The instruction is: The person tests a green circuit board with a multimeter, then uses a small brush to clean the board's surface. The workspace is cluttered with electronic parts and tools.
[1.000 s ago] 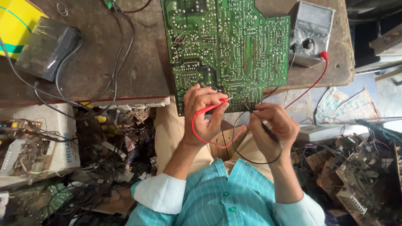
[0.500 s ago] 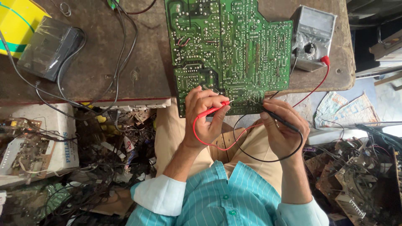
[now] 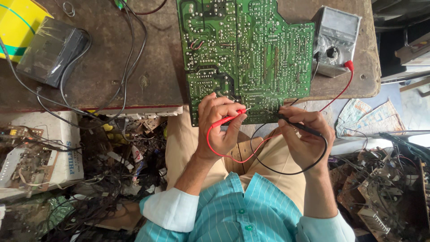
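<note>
A large green circuit board (image 3: 251, 54) lies solder side up on a worn wooden table (image 3: 134, 80), its near edge overhanging my lap. My left hand (image 3: 215, 134) is shut on a red test probe (image 3: 228, 119), whose tip touches the board near its lower edge. My right hand (image 3: 309, 139) is shut on a black test probe (image 3: 299, 126), with its tip on the same edge, a little to the right. Red and black leads loop over my lap, and the red lead runs up to a grey multimeter (image 3: 335, 40) at the table's right.
A black adapter box (image 3: 49, 58) with dark cables and a yellow object (image 3: 15, 22) sit at the table's left. Scrap boards and tangled wires fill the floor at the left (image 3: 27, 157) and at the right (image 3: 385, 192).
My right hand with the black probe has shifted slightly to the right along the board's edge. My left hand has kept the red probe at nearly the same spot.
</note>
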